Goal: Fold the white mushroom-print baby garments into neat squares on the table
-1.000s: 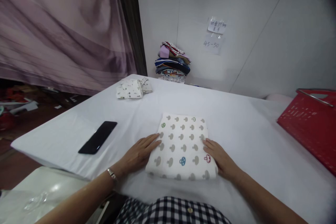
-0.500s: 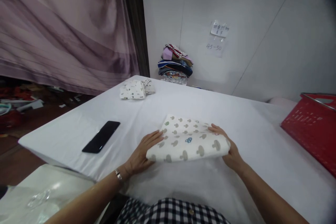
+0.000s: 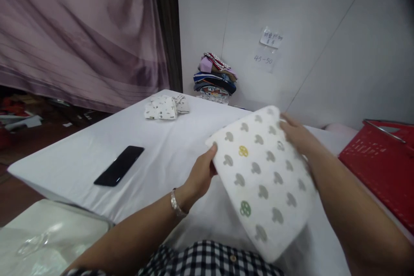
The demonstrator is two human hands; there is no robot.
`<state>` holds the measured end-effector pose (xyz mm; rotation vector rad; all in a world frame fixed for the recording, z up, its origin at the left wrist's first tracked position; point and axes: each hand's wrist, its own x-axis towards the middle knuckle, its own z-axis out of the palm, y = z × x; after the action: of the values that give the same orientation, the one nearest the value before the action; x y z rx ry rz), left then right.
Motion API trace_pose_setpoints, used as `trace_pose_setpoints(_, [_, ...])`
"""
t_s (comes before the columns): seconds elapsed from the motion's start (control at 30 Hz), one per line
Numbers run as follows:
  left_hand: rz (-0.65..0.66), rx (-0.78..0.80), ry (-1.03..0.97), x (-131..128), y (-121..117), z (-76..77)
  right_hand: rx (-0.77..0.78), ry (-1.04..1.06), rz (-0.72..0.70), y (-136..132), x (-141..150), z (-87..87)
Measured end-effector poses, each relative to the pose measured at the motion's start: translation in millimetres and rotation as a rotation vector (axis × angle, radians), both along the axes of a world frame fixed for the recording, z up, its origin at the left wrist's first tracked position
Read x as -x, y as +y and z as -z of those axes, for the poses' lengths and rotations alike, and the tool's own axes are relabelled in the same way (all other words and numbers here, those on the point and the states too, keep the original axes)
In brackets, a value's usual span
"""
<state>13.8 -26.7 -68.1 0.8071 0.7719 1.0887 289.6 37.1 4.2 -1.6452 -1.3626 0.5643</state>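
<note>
A folded white cloth point(image 3: 263, 177) with grey mushroom prints, and a few yellow and green ones, is held up off the bed-like white surface, tilted toward me. My left hand point(image 3: 203, 170) grips its left corner, thumb on the near face and fingers hidden behind. At the upper right edge my right hand point(image 3: 299, 136) is closed on the cloth, its fingertips partly out of sight. The cloth's lower corner hangs down close to my checked shirt point(image 3: 210, 258).
On the white-covered table point(image 3: 168, 151) lie a black phone point(image 3: 119, 166) and another folded printed cloth point(image 3: 164, 108). A clothes stack point(image 3: 215, 77) stands by the wall. A red basket point(image 3: 381, 159) is at right, a pale stool point(image 3: 51, 233) at lower left, a pink curtain point(image 3: 80, 30) at left.
The cloth has gone from lying low on the table to being lifted and turned, its broad face now toward me. Both hands have moved right with it, the right one higher.
</note>
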Motion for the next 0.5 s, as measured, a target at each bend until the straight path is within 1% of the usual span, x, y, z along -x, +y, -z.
trace_pose_setpoints(0.07, [-0.069, 0.18, 0.03, 6, 16, 23.5, 0.165, -0.035, -0.035, 29, 8, 33.0])
trace_pose_setpoints(0.1, [-0.103, 0.268, 0.057, 11, 25, 35.7, 0.266, -0.046, -0.051, 40, 14, 52.9])
trace_pose_setpoints(0.13, [-0.127, 0.348, 0.081, 17, 32, 46.7, 0.316, -0.043, -0.076, 49, 21, 72.9])
trace_pose_setpoints(0.17, [-0.124, 0.393, 0.089, 23, 39, 55.9, 0.339, -0.045, -0.091, 55, 28, 91.3])
trace_pose_setpoints(0.2, [-0.106, 0.406, 0.09, 29, 44, 62.8, 0.357, -0.053, -0.104, 58, 35, 107.2])
trace_pose_setpoints(0.23, [-0.086, 0.406, 0.089, 34, 47, 67.2, 0.365, -0.061, -0.119, 58, 40, 119.8])
trace_pose_setpoints(0.27, [-0.064, 0.392, 0.088, 39, 49, 69.5, 0.368, -0.07, -0.131, 57, 43, 128.8])
trace_pose_setpoints(0.3, [-0.046, 0.377, 0.088, 43, 50, 70.0, 0.37, -0.078, -0.142, 55, 44, 134.3])
trace_pose_setpoints(0.37, [-0.031, 0.373, 0.095, 47, 49, 68.6, 0.369, -0.088, -0.16, 48, 37, 136.3])
trace_pose_setpoints(0.43, [-0.027, 0.367, 0.118, 47, 47, 67.4, 0.336, -0.104, -0.163, 38, 24, 130.8])
trace_pose_setpoints(0.5, [-0.105, 0.335, 0.171, 45, 45, 69.1, 0.255, -0.13, -0.153, 25, 9, 123.7])
